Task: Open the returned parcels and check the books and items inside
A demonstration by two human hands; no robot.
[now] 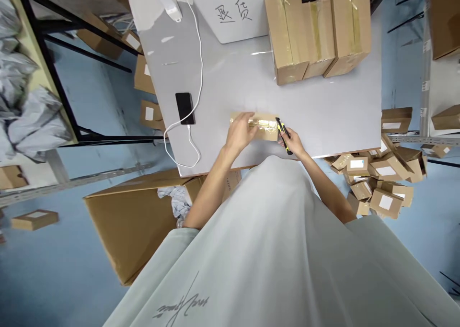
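A small cardboard box (266, 127) with clear tape along its top lies near the front edge of the table. My left hand (241, 130) grips its left part, fingers bent over the far side and thumb toward the tape. In my right hand (293, 141) is a black and yellow utility knife (283, 134), held at the box's right end. The knife's upper tip meets the box's right edge; whether a blade is out is too small to tell.
Three taped cardboard boxes (319, 35) stand at the back right beside a white bin (233, 11) with handwriting. A black phone (185, 107) and its white cable (200, 54) lie at left. A large open carton (132, 226) stands below left; several small boxes (386, 183) are piled on the right.
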